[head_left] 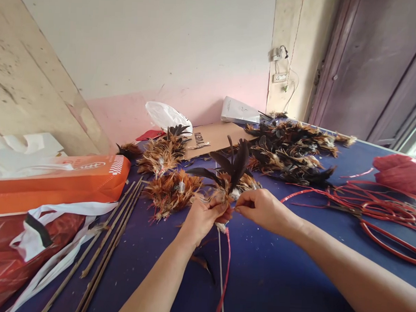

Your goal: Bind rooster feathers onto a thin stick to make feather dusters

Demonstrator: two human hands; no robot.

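Note:
My left hand (202, 216) is closed round the base of a feather bunch (237, 169), whose long black feathers stand upright and fan out above brown ones. Just to its right, my right hand (257, 208) is pinched close beside the base; whatever lies between its fingertips is too small to make out. From below the bunch a pink plastic string (226, 267) hangs down towards the near edge. A brown feather bundle (174, 191) lies left of my hands, with a taller bundle (163, 155) behind it. One loose dark feather (203, 265) rests below my left hand.
A large feather pile (291, 148) covers the back right. Red-handled scissors (380, 228) lie among red plastic strings (344, 194) beside a red string bundle (400, 172). Thin sticks (109, 243) and an orange bag (96, 181) are left. Cardboard (212, 138) and a white box (239, 111) sit behind.

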